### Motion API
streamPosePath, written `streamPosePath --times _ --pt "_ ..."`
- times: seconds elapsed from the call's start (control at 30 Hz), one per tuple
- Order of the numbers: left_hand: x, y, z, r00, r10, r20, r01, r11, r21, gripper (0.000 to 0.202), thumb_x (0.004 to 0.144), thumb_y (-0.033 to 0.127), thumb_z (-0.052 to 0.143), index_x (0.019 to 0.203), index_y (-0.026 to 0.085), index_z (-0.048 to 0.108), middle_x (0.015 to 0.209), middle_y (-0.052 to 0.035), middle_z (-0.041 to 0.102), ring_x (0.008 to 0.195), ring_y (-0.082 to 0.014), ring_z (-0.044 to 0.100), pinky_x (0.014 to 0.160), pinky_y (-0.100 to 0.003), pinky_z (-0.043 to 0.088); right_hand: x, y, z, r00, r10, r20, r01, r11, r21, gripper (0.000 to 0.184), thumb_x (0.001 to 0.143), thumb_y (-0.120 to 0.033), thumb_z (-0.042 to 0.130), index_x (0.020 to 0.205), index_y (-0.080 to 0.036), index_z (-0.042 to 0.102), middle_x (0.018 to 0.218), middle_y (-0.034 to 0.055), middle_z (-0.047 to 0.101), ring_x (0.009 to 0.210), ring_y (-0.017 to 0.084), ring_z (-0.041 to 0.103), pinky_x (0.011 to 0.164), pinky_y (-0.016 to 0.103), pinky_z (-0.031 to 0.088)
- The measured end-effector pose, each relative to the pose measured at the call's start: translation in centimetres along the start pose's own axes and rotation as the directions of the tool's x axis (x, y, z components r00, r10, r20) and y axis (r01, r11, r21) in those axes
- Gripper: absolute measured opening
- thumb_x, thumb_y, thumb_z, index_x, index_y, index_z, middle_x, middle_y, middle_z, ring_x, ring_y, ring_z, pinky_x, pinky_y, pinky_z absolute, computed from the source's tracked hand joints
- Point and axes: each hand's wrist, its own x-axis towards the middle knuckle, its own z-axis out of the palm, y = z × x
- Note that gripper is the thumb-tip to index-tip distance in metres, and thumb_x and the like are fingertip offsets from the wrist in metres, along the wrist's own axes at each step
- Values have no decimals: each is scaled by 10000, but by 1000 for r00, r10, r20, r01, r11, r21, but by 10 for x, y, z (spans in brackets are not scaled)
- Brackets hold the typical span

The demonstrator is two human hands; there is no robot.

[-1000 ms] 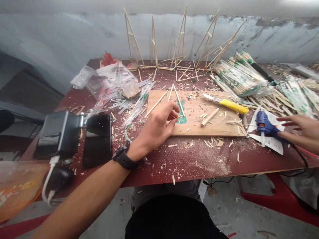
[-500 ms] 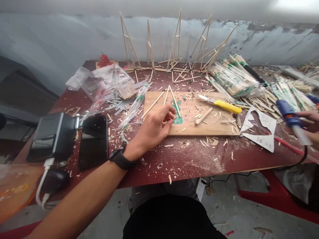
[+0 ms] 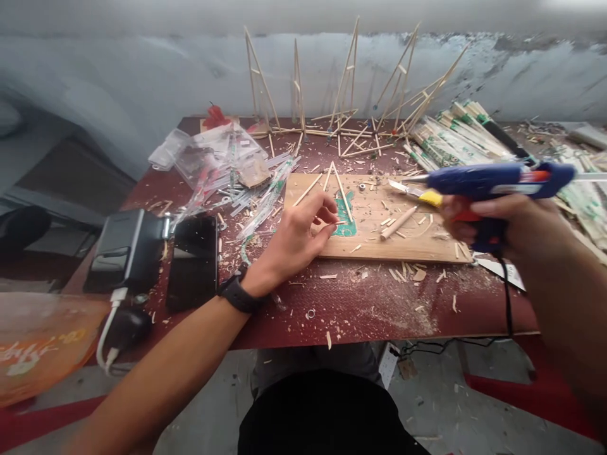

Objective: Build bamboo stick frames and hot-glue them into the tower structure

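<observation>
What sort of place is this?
Likely a small craft or model-making workspace: the right hand grips a blue glue gun, a yellow cutter lies on a wooden board, and thin stick frames stand at the back of the table.

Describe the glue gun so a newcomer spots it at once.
Find the wooden board on the dark red table. Near its right end, the right hand grips the glue gun, nozzle pointing left. Its blue body stands out from the yellow-handled knife beyond.
</observation>
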Motion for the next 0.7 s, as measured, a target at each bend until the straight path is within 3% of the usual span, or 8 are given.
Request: streamPosePath --times 0.1,0.17,0.4,0.7 --pt "1 -2 -2 1000 7 -13 -7 1000 -2 168 927 95 655 1031 205 582 931 9 740 855 -120 767 752 -256 636 15 3 34 974 16 228 -9 999 -33 273 735 -399 866 681 -208 679 606 9 538 496 106 485 443 287 351" --pt "1 -2 -3 1000 11 -20 -11 1000 -1 183 929 89 671 1038 203 577 922 18 738 842 -112 763 775 -260 636 19 9 44 954 -1 301 14 999 -43 302 771 -416 836 661 -206 650 575 12 526 496 112 494 442 276 361" --pt "0 3 -4 999 44 -11 -43 997 61 188 938 51 663 1038 191 590 933 25 716 840 -92 729 801 -247 640 14 38 40 981 -27 192 29 1000 -7 323 722 -417 871 604 -190 673 504 17 574 407 100 487 386 238 383" --pt "1 9 -2 1000 20 -8 -19 994 107 144 952 98 654 1031 209 606 944 13 719 843 -118 714 811 -298 670 14 45 36 984 -35 173 42 998 -37 310 715 -421 871 587 -198 698 497 30 620 396 119 536 379 229 449"
